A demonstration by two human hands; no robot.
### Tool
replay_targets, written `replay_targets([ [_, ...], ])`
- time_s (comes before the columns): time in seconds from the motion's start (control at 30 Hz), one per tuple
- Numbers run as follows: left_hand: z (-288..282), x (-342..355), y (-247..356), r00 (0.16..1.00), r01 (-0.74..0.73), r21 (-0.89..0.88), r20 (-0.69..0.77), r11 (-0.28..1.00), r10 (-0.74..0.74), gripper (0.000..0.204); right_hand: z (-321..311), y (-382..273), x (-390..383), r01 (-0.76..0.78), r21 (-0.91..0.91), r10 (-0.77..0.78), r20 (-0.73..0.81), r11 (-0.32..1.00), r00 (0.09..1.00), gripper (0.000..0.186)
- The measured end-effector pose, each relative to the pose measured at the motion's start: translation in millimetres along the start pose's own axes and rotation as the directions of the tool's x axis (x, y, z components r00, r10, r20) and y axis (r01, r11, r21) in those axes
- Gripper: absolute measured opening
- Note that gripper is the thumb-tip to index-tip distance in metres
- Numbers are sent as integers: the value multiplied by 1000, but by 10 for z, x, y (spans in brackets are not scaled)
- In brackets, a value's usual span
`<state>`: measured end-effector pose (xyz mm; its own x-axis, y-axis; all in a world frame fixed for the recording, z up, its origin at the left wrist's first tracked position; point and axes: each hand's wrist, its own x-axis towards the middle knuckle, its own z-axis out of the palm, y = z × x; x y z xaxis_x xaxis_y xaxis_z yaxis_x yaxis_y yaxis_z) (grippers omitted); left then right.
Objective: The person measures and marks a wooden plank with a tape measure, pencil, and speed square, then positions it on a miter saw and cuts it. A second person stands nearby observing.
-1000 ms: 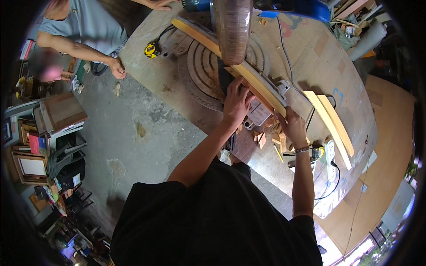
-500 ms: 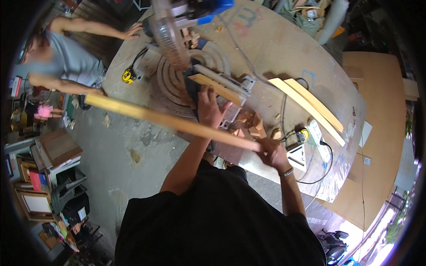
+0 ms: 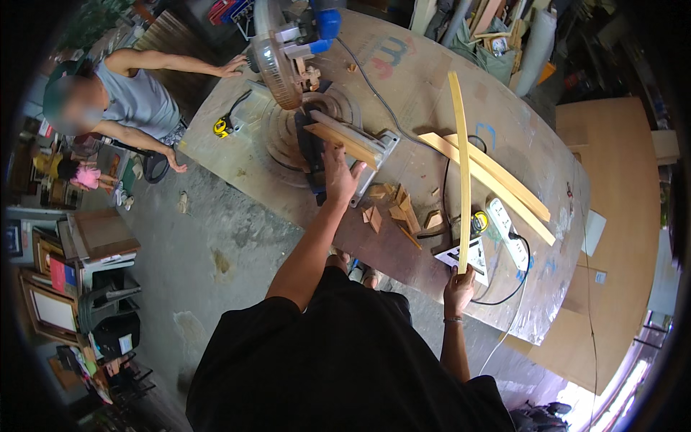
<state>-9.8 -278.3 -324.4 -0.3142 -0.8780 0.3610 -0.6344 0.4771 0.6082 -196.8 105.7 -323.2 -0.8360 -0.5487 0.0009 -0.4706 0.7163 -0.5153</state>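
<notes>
My left hand [image 3: 338, 176] is on a short wooden piece [image 3: 353, 144] lying along the fence of a miter saw [image 3: 277, 54]; its fingers hold the piece near the middle and the thumb sticks out to the side. The saw's head stands raised over its round base [image 3: 277, 144]. In my right hand [image 3: 459, 291], closed round the lower end, is a long pale wooden strip [image 3: 461, 165]. The strip points away from me across the right part of the table, passing over two other long strips [image 3: 504, 191] and a white triangular tool [image 3: 475, 263].
Wood offcuts [image 3: 403, 209] lie by the table's near edge. A power strip [image 3: 507, 234] with cords and a yellow tape measure [image 3: 479, 222] sit on the right. Another tape measure [image 3: 223, 127] lies left of the saw. A person [image 3: 137, 93] reaches toward the saw from the left.
My right hand has swung the long strip from lying crosswise over my left arm to pointing away on the right. My left hand stays on the short piece. The other person's lower hand has moved.
</notes>
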Motion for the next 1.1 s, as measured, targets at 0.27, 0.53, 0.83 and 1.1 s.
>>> replay_targets([
  [0.27,-269,139,368,988,52,183,133,982,-77,77,204,-141,167,-32,-141,27,-38,990,999,48],
  [0.53,-68,83,435,969,74,199,216,977,-117,69,-414,-2630,1289,266,621,-255,-109,737,961,43],
  [0.83,91,76,561,995,-17,278,98,960,-11,69,-279,-6106,2988,549,414,-679,303,726,669,54],
  [1.1,23,47,499,995,7,229,99,973,-30,72,355,-6503,3252,567,230,-611,354,791,708,45],
])
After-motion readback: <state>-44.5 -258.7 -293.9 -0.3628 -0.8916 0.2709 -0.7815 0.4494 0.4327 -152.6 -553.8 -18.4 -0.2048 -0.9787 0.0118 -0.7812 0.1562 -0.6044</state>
